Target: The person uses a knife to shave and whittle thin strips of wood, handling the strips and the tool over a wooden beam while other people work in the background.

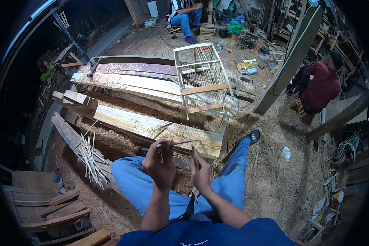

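Containers: one cage [205,89], pale wood frame with thin bars, at the right end of the far boards [131,80]; two wider slats cross its near part. One round tin [338,197] among scraps at far right, contents too small to make out. One green bag [235,27] at the back, contents hidden.

Counts: one thin strip [185,142], held above the near surface [131,119], its far end bent down. Left hand [160,164] is closed on the strip by the fingertips, a curl hanging below. Right hand [201,170] just beside it, fingers close together and pointing up; cannot tell whether it grips anything. One bundle of pale sticks [92,160], overlapping beyond counting, across the plank [67,130] at left. Two other people seated: one in jeans [186,21] at the back, one in a dark red top [322,85] at right.

Surface and room: near surface a long thick board, blocks [76,97] at its left end, shavings scattered on it. Ground [274,180] strewn with shavings. Wood piles along the right side.
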The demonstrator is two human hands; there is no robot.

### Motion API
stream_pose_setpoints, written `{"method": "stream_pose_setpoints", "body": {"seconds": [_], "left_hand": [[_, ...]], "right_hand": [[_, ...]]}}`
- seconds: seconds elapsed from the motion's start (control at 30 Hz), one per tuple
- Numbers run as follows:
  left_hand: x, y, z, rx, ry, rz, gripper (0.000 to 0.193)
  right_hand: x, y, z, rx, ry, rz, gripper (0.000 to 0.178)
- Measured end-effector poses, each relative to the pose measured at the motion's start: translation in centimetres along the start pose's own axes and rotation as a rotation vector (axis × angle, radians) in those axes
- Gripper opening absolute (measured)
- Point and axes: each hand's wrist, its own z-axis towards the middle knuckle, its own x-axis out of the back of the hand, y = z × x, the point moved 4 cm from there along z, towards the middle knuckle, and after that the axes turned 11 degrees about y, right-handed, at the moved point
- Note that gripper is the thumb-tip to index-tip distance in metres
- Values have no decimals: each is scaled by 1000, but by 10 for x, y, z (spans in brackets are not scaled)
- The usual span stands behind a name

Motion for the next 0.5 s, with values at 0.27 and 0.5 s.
{"method": "stream_pose_setpoints", "body": {"seconds": [0.27, 0.5], "left_hand": [[-6, 6, 3, -59, -4, 4, 7], [-1, -3, -2, 70, 12, -67, 11]], "right_hand": [[-7, 0, -10, -27, -8, 51, 36], [-12, -12, -8, 44, 56, 3, 38]]}}
